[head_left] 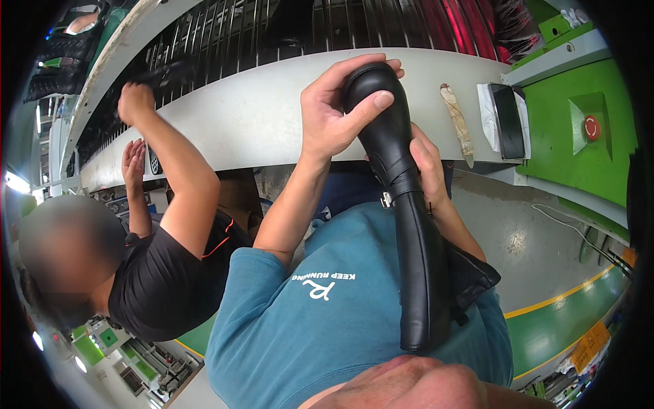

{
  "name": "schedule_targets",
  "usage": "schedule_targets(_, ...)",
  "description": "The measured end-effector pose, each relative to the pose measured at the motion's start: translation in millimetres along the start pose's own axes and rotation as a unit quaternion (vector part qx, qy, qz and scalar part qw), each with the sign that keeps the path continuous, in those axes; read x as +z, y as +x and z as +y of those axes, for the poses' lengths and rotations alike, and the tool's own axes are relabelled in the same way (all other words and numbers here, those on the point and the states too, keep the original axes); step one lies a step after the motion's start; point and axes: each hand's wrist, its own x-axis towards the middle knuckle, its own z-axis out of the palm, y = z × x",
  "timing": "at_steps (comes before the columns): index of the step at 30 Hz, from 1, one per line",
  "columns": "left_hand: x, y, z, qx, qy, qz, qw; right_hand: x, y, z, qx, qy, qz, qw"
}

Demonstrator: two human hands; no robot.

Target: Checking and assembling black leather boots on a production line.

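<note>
A tall black leather boot (397, 146) lies along my body, its toe over the white table edge and its shaft against my chest. Round its ankle run straps with a small metal buckle. My left hand (340, 102) wraps the toe, with the thumb on top and the fingers round the far side. Lower down, my right hand (428, 163) grips the ankle from the right, and part of its fingers is hidden behind the boot. A darker flap of the shaft (473, 276) hangs out to the right.
Beyond the white ledge (266, 102) runs a roller conveyor (340, 27). A worn, tape-wrapped knife-like tool (456, 123) and a phone (507, 123) lie on the right. Next to them stands a green machine panel with a red button (591, 127). On the left a co-worker (174, 266) reaches over the conveyor.
</note>
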Motion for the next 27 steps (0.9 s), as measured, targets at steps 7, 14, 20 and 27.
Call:
schedule_targets(7,1.3,-1.6,2.6,-0.021,-0.036,0.004,0.999,-0.1,0.5,2.9,0.011,0.019,0.008,1.0)
schedule_targets(14,2.3,-1.7,4.1,-0.027,-0.026,-0.002,0.999,-3.3,0.5,-1.6,-0.001,-0.007,-0.001,1.0)
schedule_targets(20,5.1,-4.0,8.0,-0.033,-0.017,0.004,0.999,-4.2,0.8,-0.8,0.01,-0.007,-0.009,1.0)
schedule_targets(27,8.5,-5.3,16.1,-0.042,-0.013,0.023,0.999,-3.3,0.2,-3.1,0.015,-0.012,-0.013,1.0)
